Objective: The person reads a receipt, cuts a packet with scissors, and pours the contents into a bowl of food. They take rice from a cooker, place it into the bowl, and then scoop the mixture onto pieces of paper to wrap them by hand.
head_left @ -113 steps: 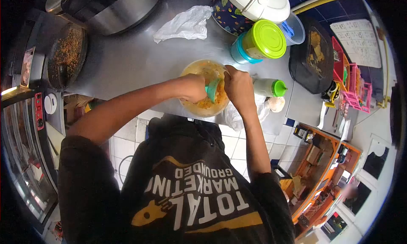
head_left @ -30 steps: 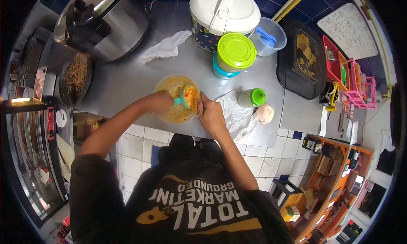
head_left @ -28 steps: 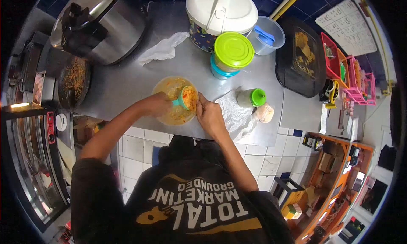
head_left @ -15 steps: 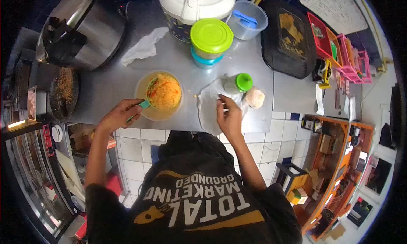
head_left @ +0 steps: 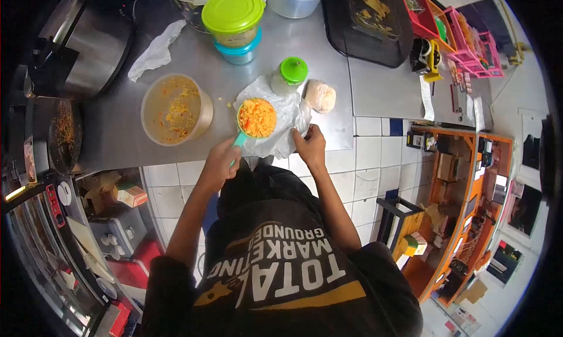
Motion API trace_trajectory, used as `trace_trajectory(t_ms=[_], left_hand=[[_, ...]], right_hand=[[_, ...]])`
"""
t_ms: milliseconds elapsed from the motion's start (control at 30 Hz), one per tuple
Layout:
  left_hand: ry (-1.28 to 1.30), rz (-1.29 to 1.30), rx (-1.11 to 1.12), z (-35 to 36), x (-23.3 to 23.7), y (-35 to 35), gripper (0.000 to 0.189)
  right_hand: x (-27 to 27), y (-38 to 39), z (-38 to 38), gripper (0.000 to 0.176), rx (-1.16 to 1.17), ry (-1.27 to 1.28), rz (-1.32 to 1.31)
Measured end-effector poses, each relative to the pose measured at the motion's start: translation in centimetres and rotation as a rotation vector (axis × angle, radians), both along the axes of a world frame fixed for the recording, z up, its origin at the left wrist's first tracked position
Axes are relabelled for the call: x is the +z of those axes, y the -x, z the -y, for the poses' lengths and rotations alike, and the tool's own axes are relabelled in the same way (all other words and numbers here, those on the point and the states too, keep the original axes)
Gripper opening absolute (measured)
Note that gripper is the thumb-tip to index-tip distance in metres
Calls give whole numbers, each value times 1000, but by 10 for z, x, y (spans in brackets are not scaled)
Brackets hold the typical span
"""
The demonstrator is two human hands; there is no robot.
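Note:
My left hand is closed around the green handle of a scoop. Orange rice is heaped in the scoop, which is above the left part of a white paper sheet. My right hand pinches the sheet's right front edge. To the left stands a clear round tub with scattered orange and yellow grains inside. A bottle with a green cap stands at the back of the sheet. Beside it on the right is a pale wrapped bundle.
A lime-lidded container sits on a blue-lidded one behind. A crumpled white cloth or paper and a large metal pot are to the left. A black tray lies back right. The steel counter's front edge is near my hands.
My left hand has moved the filled scoop right, from over the tub to over the paper. The tub now shows only scattered grains. My right hand has come to the sheet's edge. The view has shifted.

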State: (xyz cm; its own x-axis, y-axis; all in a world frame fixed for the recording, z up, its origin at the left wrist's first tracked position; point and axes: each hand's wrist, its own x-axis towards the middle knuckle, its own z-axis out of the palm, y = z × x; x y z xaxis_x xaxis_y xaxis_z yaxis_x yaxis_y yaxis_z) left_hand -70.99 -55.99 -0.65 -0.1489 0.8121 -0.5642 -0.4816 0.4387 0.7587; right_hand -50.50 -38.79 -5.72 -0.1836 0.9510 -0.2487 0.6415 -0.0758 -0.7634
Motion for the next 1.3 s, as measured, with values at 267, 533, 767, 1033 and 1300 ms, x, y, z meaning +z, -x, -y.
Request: trace_trajectory(t_ms=[267,533,767,1033,1300], left_hand=[[-148,-1479,113,-31,-24,-35,47],[-77,-1852,-414,-32,-33,-69,73],[-160,-1837,-498,-24,-40,-47,75],[-196,-1758,-413,-25,-28,-42,75],[-195,-1665,89,13,-8,-35,75]], right_hand=[[-27,-15,-1,30,72,209,-264],[-17,-26,-4,30,114,284,-305],[-20,-35,-8,30,101,274,-221],[64,4,-39,74,284,-493,-3],[66,78,-106,68,506,-468,-148]])
